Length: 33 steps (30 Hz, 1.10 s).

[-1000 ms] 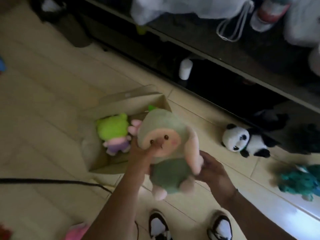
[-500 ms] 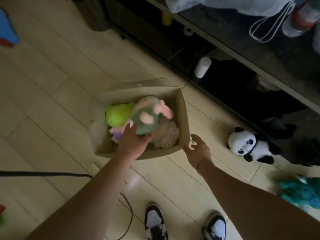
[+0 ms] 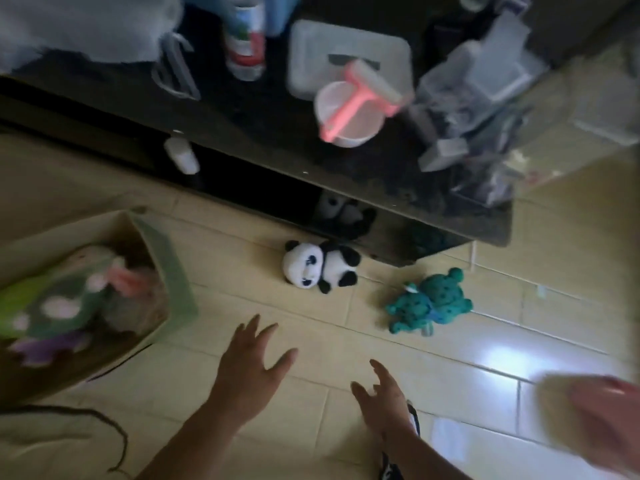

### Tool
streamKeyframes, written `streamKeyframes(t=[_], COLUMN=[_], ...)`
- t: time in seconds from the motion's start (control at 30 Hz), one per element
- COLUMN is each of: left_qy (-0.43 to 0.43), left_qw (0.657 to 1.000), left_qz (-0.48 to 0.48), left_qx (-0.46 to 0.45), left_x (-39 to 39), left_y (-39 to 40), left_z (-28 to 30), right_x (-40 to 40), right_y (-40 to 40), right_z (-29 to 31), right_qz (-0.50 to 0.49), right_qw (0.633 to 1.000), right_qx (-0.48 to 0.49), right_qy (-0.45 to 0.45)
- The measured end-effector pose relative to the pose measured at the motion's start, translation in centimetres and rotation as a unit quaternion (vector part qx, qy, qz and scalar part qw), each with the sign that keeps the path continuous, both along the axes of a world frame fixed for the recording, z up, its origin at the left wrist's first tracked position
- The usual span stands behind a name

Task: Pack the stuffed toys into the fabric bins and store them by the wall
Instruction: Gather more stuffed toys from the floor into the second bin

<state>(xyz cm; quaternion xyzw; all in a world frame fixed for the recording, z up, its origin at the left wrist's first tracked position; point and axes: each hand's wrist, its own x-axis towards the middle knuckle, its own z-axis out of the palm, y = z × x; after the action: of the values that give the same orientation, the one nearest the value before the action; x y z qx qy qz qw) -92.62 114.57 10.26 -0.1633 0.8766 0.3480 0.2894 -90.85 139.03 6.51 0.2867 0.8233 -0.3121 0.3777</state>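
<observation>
A beige fabric bin [image 3: 176,271] stands on the floor at the left, holding several stuffed toys, among them the green and pink plush doll [image 3: 69,303]. A black and white panda toy [image 3: 318,266] lies on the tiles beside the dark cabinet. To its right lies a teal stuffed toy [image 3: 427,303]. My left hand [image 3: 251,365] hovers over the floor with spread fingers and holds nothing. My right hand [image 3: 382,400] is beside it, fingers loose, also holding nothing. Both hands are below the panda and apart from it.
A dark low cabinet [image 3: 277,161] runs along the back, its top crowded with a bottle, a plastic box, a cup [image 3: 349,114] with a pink tool and clear containers. A black cable [image 3: 104,424] trails on the floor at the left. A blurred pale shape [image 3: 588,420] fills the lower right.
The green and pink doll went from both hands into the bin and was let go. The view has swung right; both hands now hover over the floor near the panda.
</observation>
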Motion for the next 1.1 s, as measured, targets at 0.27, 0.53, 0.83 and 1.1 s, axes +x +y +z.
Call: streamKeyframes(t=[0.27,0.53,0.83,1.1], left_qy=[-0.067,-0.035,0.047,0.025], left_qw=[0.975,0.951,0.951,0.998], left_qz=[-0.207,-0.308,-0.286,-0.005], left_qx=[0.041,-0.007,-0.109,0.05], left_x=[-6.4,-14.6,-16.2,-13.3], left_y=[24.6,37.6,43.2,43.2], left_z=[-2.9,-12.5,-27.6,-22.1], right_x=[-6.5,-12.1,-16.5,-12.5], right_y=[19.9,29.9,33.3,32.1], right_z=[-2.1,-10.6,-24.1,-14.0], right_qz=[-0.173,-0.232,-0.463,-0.372], right_qw=[0.984,0.968,0.847,0.868], right_qx=[-0.031,-0.094,-0.26,-0.297], right_qy=[0.018,0.037,0.028,0.14])
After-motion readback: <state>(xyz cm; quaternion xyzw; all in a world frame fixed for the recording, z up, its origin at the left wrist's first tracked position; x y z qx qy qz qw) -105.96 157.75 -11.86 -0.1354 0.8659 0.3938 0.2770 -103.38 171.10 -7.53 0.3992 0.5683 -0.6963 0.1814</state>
